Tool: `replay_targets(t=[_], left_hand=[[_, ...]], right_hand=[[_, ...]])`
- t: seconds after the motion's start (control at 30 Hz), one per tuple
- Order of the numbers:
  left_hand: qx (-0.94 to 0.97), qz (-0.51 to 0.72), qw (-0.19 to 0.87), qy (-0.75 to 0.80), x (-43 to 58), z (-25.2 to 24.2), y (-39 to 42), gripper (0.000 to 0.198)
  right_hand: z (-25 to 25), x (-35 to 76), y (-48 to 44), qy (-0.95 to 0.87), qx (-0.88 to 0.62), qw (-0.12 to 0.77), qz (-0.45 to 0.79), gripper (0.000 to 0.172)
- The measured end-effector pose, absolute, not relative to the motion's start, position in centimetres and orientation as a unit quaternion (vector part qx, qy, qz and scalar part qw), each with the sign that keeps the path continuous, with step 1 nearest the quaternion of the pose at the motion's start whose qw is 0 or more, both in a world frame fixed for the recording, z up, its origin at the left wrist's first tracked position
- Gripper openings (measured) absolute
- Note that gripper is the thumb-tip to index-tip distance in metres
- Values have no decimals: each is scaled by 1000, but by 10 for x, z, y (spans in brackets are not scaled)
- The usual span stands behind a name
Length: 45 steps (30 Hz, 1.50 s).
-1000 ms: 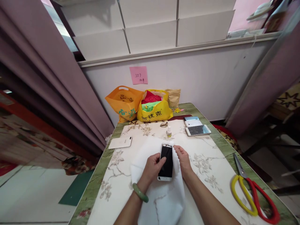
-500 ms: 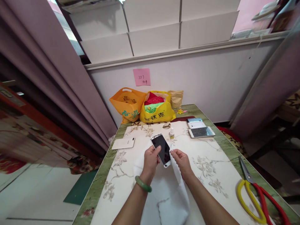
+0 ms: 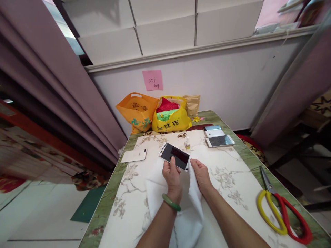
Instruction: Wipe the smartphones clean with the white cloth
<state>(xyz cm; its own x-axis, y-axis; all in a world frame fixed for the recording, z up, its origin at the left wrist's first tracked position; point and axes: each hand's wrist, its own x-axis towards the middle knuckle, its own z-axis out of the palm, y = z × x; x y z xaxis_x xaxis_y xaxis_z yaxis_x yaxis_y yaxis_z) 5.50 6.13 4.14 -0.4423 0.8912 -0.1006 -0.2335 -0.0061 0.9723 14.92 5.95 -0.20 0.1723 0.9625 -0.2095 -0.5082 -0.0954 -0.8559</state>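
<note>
My left hand grips a white smartphone with a dark screen, lifted off the table and turned almost sideways. A green bangle sits on that wrist. My right hand is closed on the edge of a white cloth just right of the phone. The cloth is spread over the table in front of me and runs under both forearms.
A white phone lies face down at the left. Three phones lie at the back right beside a small bottle. Orange and yellow bags stand at the far edge. Yellow-and-red scissors lie at the right.
The left hand has lifted the phone off the cloth and turned it from upright to nearly sideways. The right hand went from the phone's edge to the cloth's edge.
</note>
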Motion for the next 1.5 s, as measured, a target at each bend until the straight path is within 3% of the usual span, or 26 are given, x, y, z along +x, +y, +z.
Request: replay_targets(t=[0.23, 0.4, 0.6, 0.77, 0.93, 1.2, 1.5], left_hand=[[271, 652, 464, 535, 68, 34, 54, 36], [307, 578, 575, 491, 33, 35, 38, 38], [300, 492, 713, 399, -32, 50, 26, 68], [389, 392, 696, 459, -50, 65, 40, 40], [505, 253, 682, 465, -29, 69, 48, 35], [477, 357, 640, 484, 2, 44, 54, 39], [500, 391, 599, 489, 21, 44, 58, 35]], right_hand=[[2, 148, 55, -289, -447, 611, 586, 39], [2, 151, 56, -263, -443, 635, 576, 36], [4, 153, 55, -323, -437, 625, 560, 36], [6, 156, 54, -378, -438, 590, 563, 38], [2, 156, 55, -406, -443, 541, 588, 40], [1, 152, 57, -300, -437, 612, 587, 38], [0, 155, 59, -220, -444, 636, 591, 44]])
